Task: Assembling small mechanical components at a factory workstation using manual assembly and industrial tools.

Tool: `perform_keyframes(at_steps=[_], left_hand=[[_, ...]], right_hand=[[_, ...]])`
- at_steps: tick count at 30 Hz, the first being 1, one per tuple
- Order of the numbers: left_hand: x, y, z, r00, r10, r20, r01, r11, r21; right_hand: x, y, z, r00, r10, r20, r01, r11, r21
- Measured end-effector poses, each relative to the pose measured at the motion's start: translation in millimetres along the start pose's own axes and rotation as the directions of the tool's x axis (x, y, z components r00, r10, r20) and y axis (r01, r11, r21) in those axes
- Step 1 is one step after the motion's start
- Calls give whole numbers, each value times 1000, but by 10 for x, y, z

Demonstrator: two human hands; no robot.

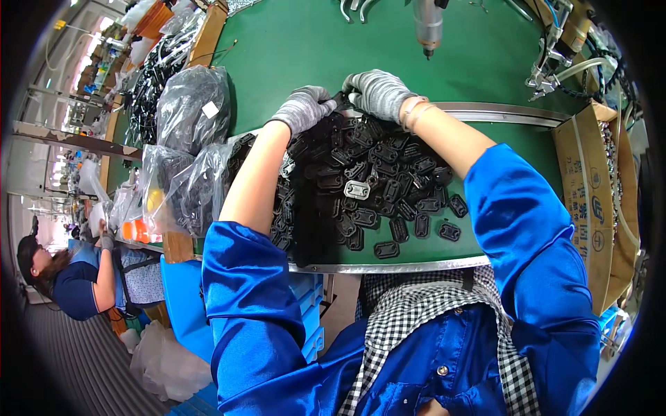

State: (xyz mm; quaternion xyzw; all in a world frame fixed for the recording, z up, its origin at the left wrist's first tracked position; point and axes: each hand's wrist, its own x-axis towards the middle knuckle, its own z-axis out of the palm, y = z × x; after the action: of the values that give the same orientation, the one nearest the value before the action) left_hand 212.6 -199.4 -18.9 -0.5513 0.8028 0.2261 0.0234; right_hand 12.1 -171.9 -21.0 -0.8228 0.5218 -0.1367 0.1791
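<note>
Left hand [304,111]: grey knit glove, ribbed; thumb and fingers pressed together, pinching a small dark part [340,101].
Right hand [379,94]: same marled knit; fingers bent inward at the part's other side, fingertip grip too small to tell.
Dark part's place: between the two hands, at the far edge of the heap; outline unclear.
Heap [388,170]: many flat black pieces, oblong with clipped corners, raised rims; one pale metallic plate [357,189] on top.
Surface: smooth green tabletop [305,48], metal strip along near edge, metal rail [492,113] beyond the right forearm.
Left side: crinkled clear bags [194,104], dark contents.
Right side: open cardboard box [583,201].
Above: metal tool, narrow tip [428,35].
Room: co-worker [80,281] at left; corrugated grey surface [66,353] below.
</note>
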Motion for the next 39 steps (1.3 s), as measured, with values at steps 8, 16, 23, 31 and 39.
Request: perform_keyframes(at_steps=[8, 16, 23, 31, 39], left_hand=[[-770, 446, -3, 988, 155, -27, -153, 986, 68], [-1078, 548, 41, 944, 300, -135, -305, 952, -15], [-438, 576, 189, 962, 111, -248, -63, 979, 193], [-87, 513, 308, 980, -13, -200, 44, 988, 149], [-597, 679, 335, 984, 119, -135, -112, 992, 61]], right_hand=[[-1011, -95, -227, 992, -120, -49, 130, 930, 344], [-1207, 328, -305, 977, 155, -149, -177, 973, -150], [-819, 161, -47, 936, 250, -248, -315, 909, -274], [-1131, 298, 26, 973, -74, -217, 76, 997, 4], [-1405, 363, -256, 972, -12, -237, 67, 971, 229]])
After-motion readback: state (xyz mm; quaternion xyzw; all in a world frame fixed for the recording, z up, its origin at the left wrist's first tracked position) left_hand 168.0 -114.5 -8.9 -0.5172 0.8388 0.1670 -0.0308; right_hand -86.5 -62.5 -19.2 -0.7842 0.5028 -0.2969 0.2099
